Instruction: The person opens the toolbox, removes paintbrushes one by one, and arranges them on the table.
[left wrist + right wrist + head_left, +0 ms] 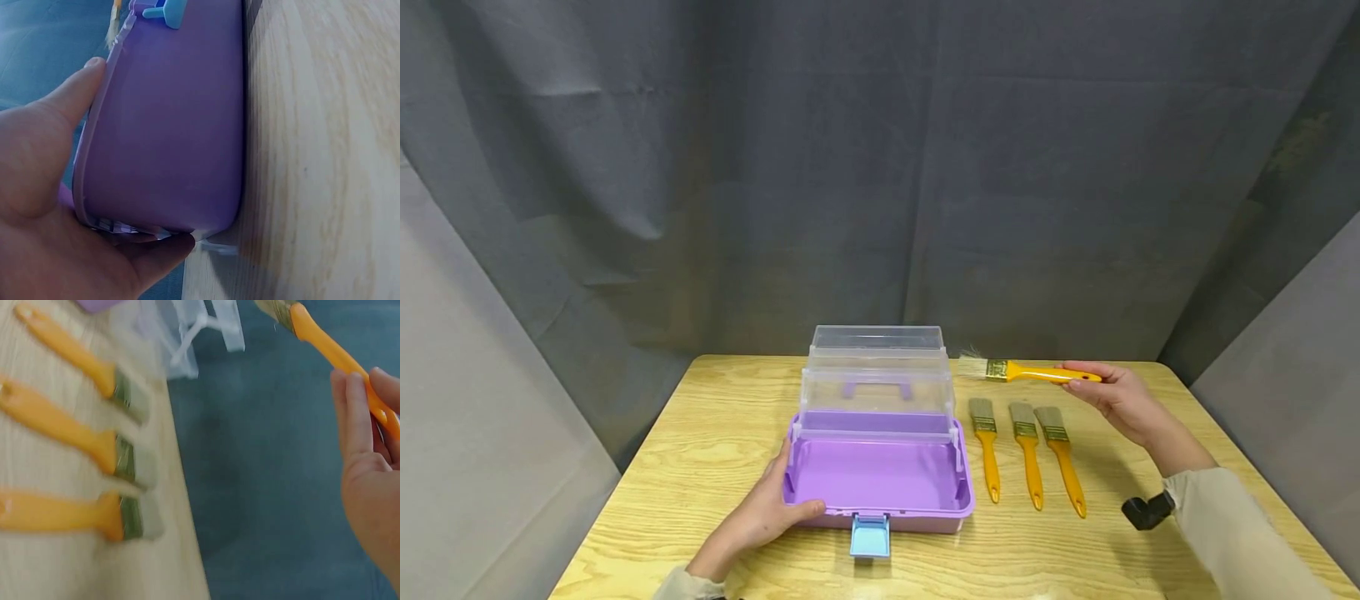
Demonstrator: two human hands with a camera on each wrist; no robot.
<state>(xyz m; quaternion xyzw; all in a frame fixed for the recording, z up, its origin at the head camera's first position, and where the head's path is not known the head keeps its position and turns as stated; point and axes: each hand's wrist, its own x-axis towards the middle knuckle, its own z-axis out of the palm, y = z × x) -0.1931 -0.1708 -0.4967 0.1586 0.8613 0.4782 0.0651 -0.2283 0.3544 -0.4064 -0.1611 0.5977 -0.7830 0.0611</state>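
A purple plastic box point(917, 524) stands with its lid up, clear tiered trays point(876, 400) raised at its back and a light blue latch point(870, 540) hanging at its front. My left hand point(763, 508) grips the box's front left corner, thumb over the front rim and fingers along the side; the left wrist view shows this hand point(69, 187) close against the wall. My right hand point(1123, 404) pinches a paintbrush point(1037, 372) near the end of its yellow handle. This brush is raised above the table, roughly level, its pale bristles pointing left beside the clear trays.
To the right of the box lie three more yellow-handled paintbrushes point(987, 450), bristles toward the back, side by side on the wooden table point(700, 442). Behind the table hangs a dark grey curtain point(820, 167). Light panels point(475, 400) stand at both sides.
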